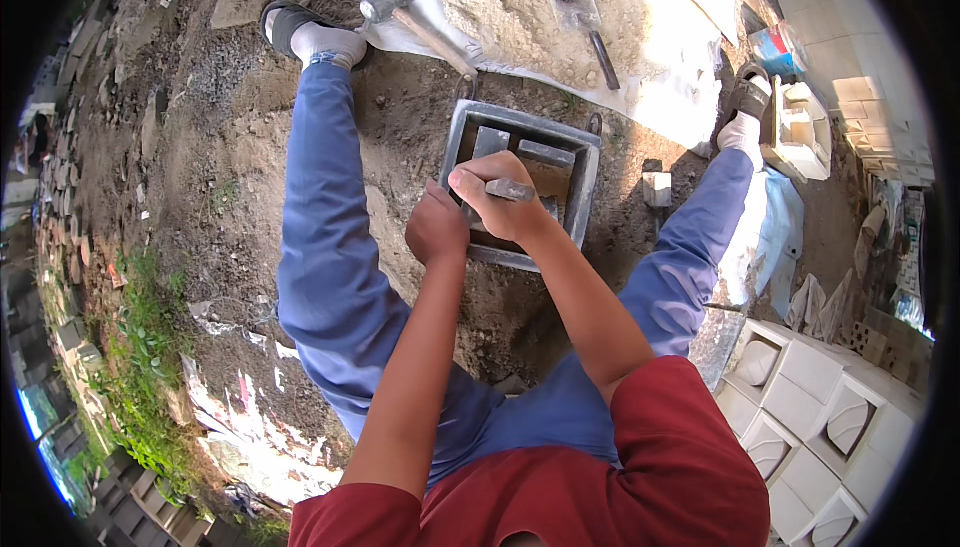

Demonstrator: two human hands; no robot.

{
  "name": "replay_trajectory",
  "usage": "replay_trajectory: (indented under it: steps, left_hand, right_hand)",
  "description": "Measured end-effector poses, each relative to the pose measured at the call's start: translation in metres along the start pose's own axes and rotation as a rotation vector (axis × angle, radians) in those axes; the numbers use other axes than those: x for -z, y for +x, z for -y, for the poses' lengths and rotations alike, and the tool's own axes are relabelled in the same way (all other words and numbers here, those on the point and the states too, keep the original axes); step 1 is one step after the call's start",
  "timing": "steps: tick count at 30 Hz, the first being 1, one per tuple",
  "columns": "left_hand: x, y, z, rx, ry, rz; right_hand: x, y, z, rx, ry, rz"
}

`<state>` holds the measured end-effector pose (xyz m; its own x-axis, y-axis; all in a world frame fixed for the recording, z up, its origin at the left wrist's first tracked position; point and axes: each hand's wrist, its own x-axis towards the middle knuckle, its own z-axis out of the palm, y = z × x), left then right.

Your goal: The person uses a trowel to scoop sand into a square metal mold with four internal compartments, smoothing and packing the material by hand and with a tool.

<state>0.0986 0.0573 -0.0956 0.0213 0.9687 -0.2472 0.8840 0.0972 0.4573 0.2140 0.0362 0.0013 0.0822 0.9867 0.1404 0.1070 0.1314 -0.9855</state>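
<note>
Between my legs on the dirt sits a grey metal block mould (583, 197), a rectangular frame with smaller block-shaped cores inside, such as the upper right core (547, 153). My right hand (497, 209) is over the mould's middle, its fingers closed round a short, round grey-brown tool handle (511, 189). The tool's working end is hidden beneath the hand. Against the mould's left wall, my left hand (438, 227) is curled closed, close beside the right. Its fingertips are hidden, so what they grip cannot be made out.
Beyond the mould, a pale sand-like mix (500, 7) lies on a white sheet (660, 107), with a trowel (575, 7) on it. A mallet (420, 27) rests at the sheet's left edge. White hollow blocks (800, 387) are stacked at right; another block (800, 127) stands by my right foot.
</note>
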Motion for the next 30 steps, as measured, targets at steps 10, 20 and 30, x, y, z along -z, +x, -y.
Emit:
replay_trajectory:
  steps: [10, 20, 30]
  left_hand:
    - [-0.002, 0.001, 0.006, 0.002, 0.015, 0.004]
    - [0.0, 0.007, 0.01, -0.28, -0.163, -0.169]
    - [0.102, -0.013, -0.062, -0.848, 0.179, 0.401]
  right_hand:
    - [0.005, -0.01, -0.004, 0.038, 0.02, -0.019]
    - [0.051, -0.025, 0.046, 0.001, 0.367, -0.182]
    - [0.127, -0.123, 0.053, 0.231, 0.596, -0.518]
